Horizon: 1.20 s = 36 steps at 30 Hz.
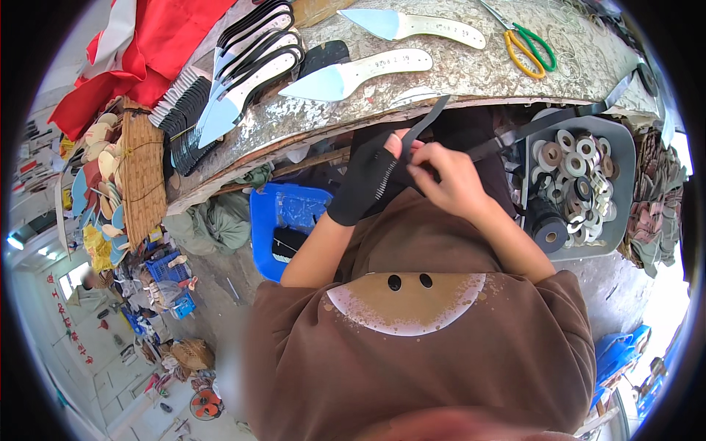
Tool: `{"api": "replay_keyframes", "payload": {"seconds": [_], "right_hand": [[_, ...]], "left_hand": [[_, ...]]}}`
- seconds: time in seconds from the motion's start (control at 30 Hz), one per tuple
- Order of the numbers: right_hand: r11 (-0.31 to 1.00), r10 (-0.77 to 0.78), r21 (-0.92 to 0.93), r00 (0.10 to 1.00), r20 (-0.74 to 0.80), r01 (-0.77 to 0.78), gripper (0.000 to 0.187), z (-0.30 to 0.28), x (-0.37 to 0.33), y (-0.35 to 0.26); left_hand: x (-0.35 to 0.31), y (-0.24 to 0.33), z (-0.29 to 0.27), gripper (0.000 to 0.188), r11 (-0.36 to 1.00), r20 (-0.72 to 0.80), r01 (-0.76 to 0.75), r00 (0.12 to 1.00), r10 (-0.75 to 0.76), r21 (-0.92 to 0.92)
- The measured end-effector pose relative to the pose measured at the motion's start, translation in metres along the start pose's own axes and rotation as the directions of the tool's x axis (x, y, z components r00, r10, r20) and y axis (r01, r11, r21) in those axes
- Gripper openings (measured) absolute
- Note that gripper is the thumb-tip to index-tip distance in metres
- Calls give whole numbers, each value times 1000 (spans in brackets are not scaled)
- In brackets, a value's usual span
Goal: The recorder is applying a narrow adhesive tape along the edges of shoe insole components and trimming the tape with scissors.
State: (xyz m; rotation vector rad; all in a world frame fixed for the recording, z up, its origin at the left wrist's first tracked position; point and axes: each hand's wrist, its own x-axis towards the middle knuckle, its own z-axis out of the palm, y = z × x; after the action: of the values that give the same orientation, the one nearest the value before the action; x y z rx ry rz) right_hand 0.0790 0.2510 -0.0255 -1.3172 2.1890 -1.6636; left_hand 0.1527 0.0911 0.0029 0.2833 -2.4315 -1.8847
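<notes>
My left hand (368,173), in a black fingerless covering with a row of white stitches, is closed on a narrow black strip (432,116) between thumb and fingers. The strip's free end points up toward the bench edge. Close beside it, my bare right hand (447,176) has its fingers curled in a pinch; what lies between them is hidden. A longer black tape (544,126) runs from the bench's right end down toward my right hand. Two cream insoles with pale blue pointed toes, the upper insole (412,28) and the lower insole (360,73), lie on the bench ahead.
The worn bench (471,79) curves across the front. Scissors (526,48) with green and yellow handles lie on it. Black-edged insoles (250,84) are stacked at left. A grey bin (625,158) of tape rolls stands right, a blue bin (263,235) left, both below the bench.
</notes>
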Motion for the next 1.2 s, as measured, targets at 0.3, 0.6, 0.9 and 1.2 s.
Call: {"api": "replay_keyframes", "payload": {"seconds": [0.3,0.6,0.9,1.2], "right_hand": [[513,215,771,926,311,-378,39,-16,21,-1],[614,184,777,983,30,-139,10,-40,38,12],[714,260,640,957,133,-283,10,-69,78,-20],[970,171,135,964,205,-201,17,-47,184,5]], "left_hand": [[-16,3,15,29,869,-19,36,998,-53,-494],[54,9,-33,26,532,-134,-297,767,628,793],[74,6,-101,20,553,-259,-87,816,516,829],[94,-31,-46,20,576,-212,-229,774,597,784]]}}
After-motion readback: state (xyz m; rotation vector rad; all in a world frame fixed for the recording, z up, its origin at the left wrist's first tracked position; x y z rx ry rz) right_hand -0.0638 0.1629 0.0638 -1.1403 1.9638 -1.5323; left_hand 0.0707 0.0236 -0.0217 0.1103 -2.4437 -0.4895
